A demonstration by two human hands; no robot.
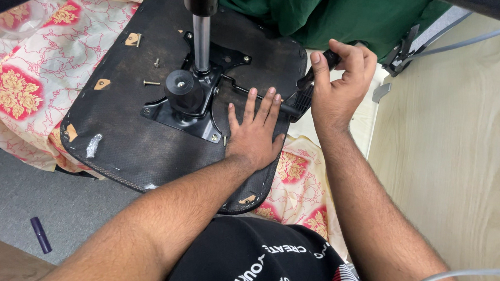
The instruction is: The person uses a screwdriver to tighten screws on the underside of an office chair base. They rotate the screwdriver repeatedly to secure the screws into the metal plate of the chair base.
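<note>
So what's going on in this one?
A person is working on an upturned office chair seat lying on a patterned cloth. The left hand presses flat on the seat's underside beside the black metal mounting plate. The right hand grips a black lever handle at the seat's edge. Loose screws lie on the seat.

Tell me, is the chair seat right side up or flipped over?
Flipped over. The seat shows its dark underside with the black metal plate and post pointing up; the left hand lies flat on it.
</note>
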